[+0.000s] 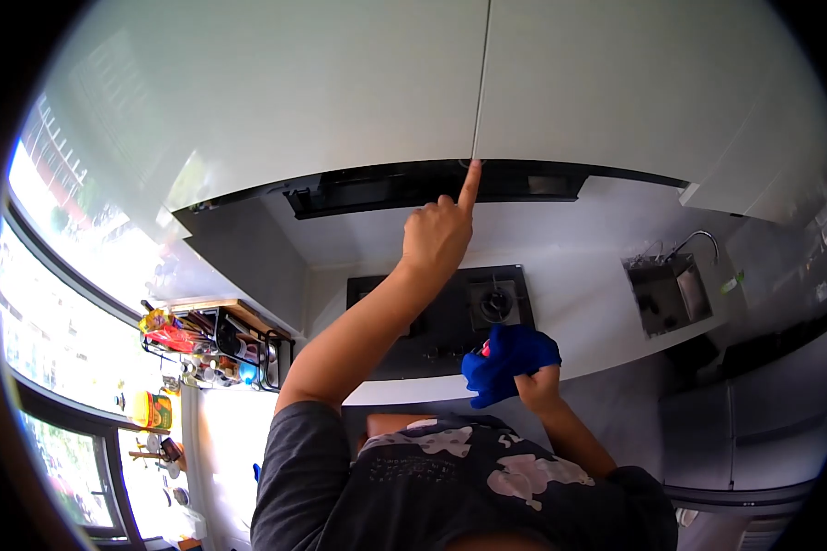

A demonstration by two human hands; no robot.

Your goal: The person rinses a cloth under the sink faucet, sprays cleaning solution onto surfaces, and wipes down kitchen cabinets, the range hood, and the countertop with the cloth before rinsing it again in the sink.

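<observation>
My left hand [438, 234] is raised with its index finger stretched out and the other fingers curled, holding nothing. That fingertip touches the lower edge of the pale cabinet doors [340, 101], near the seam between them, where the black range hood [377, 190] begins. Lower down, my right hand [538, 387] grips a bunched blue cloth [505, 363] in front of the black cooktop [390, 354]. A small pinkish-red bit shows at the cloth's left side; I cannot tell what it is. The cloth hides part of the cooktop and some of my right fingers.
A burner [496, 303] is on the cooktop's right side. Farther right, a sink [666, 298] with a curved faucet [705, 237] is set in the white counter [579, 321]. To the left stands a rack [271, 354] with bottles and utensils, beside bright windows [55, 303].
</observation>
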